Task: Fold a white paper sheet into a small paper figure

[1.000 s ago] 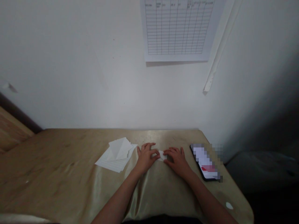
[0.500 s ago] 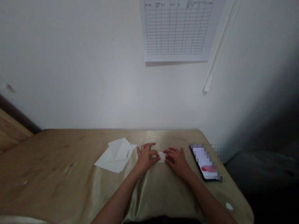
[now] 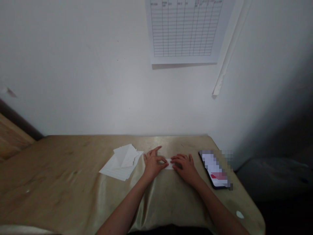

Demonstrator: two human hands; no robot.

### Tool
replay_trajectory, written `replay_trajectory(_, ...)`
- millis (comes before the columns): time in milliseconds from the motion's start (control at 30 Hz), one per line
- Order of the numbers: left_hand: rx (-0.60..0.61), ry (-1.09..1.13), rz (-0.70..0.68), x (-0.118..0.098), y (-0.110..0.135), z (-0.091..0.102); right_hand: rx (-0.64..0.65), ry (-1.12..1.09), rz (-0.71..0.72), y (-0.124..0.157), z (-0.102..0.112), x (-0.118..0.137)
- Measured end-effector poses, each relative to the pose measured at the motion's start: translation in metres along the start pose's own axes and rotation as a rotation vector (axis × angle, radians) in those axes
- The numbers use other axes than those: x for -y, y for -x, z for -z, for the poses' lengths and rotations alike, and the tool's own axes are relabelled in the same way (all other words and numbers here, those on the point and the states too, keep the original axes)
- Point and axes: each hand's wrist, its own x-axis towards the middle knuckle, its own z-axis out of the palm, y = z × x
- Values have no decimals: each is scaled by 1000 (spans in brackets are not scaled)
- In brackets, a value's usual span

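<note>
A small folded piece of white paper (image 3: 170, 164) lies on the cloth-covered table between my two hands. My left hand (image 3: 153, 164) pinches its left end between thumb and index finger, while the other fingers are raised and spread. At the right end, my right hand (image 3: 184, 165) has its thumb and curved fingers on the paper, covering that end. Left of my left hand rests a loose pile of white paper sheets (image 3: 111, 171), with a creased sheet (image 3: 127, 155) on top.
A phone (image 3: 215, 171) with a lit, partly pixelated screen lies right of my right hand. Near the table's (image 3: 61, 182) right edge is a small white scrap (image 3: 240, 214). A printed chart (image 3: 184, 32) hangs on the wall behind. Wooden furniture (image 3: 12, 137) stands at the left.
The raised fingers of my left hand have lifted and stretched slightly. My right index finger and thumb look a little farther apart on the paper. The paper stays in almost the same place.
</note>
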Motion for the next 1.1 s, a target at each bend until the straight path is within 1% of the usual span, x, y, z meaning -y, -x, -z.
replay_trajectory(167,-24,-29,20,0,-1,-2,-21,41,16,1,-2,2)
replay_trajectory(467,-17,-50,46,-4,-1,-1,-7,40,8,-1,-3,1)
replay_trajectory(567,-11,-49,49,-5,-1,-1,-26,31,6,-1,-4,3)
replay_trajectory(767,-9,-55,47,-4,-1,-2,-82,63,-22,0,-9,9)
replay_trajectory(1000,15,-73,56,-1,-3,-5,-85,96,-68,-2,-13,13)
replay_trajectory(1100,-9,-80,31,-1,-1,-5,-88,91,-71,-2,-14,13)
